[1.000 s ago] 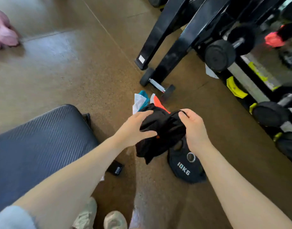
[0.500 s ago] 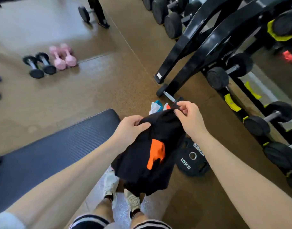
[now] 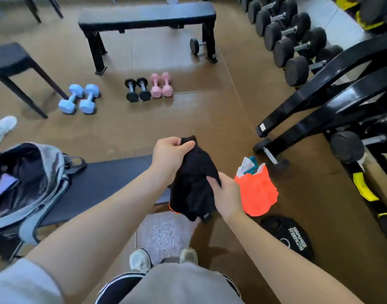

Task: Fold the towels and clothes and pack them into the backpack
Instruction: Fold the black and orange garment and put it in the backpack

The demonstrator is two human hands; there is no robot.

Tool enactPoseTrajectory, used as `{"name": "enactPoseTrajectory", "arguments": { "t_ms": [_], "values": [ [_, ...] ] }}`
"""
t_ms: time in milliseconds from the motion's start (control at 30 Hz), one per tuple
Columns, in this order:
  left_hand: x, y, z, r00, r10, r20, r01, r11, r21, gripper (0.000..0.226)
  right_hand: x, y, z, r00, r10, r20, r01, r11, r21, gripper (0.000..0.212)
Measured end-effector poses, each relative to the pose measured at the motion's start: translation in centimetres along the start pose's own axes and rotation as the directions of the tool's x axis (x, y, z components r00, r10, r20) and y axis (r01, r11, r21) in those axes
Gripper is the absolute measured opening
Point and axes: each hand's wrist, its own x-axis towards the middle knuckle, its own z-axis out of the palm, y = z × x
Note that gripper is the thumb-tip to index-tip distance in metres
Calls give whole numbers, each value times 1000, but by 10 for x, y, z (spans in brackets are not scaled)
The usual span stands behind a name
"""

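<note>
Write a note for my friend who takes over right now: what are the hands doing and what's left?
Left hand grips the top of the black garment; right hand grips its lower side.
Garment is bunched in the air, not folded.
Backpack lies open on the bench, left.
Orange garment and other cloths lie on the floor, right.
Left: fold and pack all.

Gym, likely free-weights area — dumbbell rack [image 3: 293, 40], flat bench [image 3: 144, 16], weight plate [image 3: 287, 235] on floor.
</note>
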Motion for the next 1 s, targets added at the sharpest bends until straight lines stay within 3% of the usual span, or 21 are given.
{"name": "enactPoseTrajectory", "arguments": {
  "t_ms": [133,200,300,400,467,567,667,767,867,900,1000],
  "values": [
    [22,-7,-33,996,35,-83,-31,998,46,24,17,-29,-6,972,-234,-6,229,956,-186,23],
    [29,-14,-48,992,73,-105,-56,985,160,28,23,-53,-8,958,-286,32,287,941,-177,24],
    [35,-24,-72,991,83,-102,-65,984,165,30,20,-90,2,977,-132,167,104,981,162,10],
    [26,-24,-94,997,64,-30,-66,996,-59,30,16,-115,23,966,-5,259,-115,888,445,8],
    [14,-30,-103,995,80,64,-74,992,-98,34,17,-126,38,970,61,235,-176,843,509,15],
    [-14,-56,-111,956,187,228,-167,980,-107,24,15,-141,59,969,188,162,-247,793,558,14],
    [-31,-82,-127,913,291,285,-303,953,-1,49,7,-152,85,946,280,163,-322,747,582,6],
    [-27,-92,-141,936,322,144,-333,941,64,38,0,-153,108,930,321,179,-363,733,575,12],
    [-21,-91,-162,953,284,103,-291,956,50,36,4,-142,114,937,331,109,-336,774,537,51],
    [-19,-92,-172,948,284,147,-295,954,60,35,6,-138,112,946,314,83,-316,829,462,47],
    [-16,-91,-201,897,268,352,-336,930,148,27,3,-130,107,969,222,111,-233,968,96,8]
  ]
}}
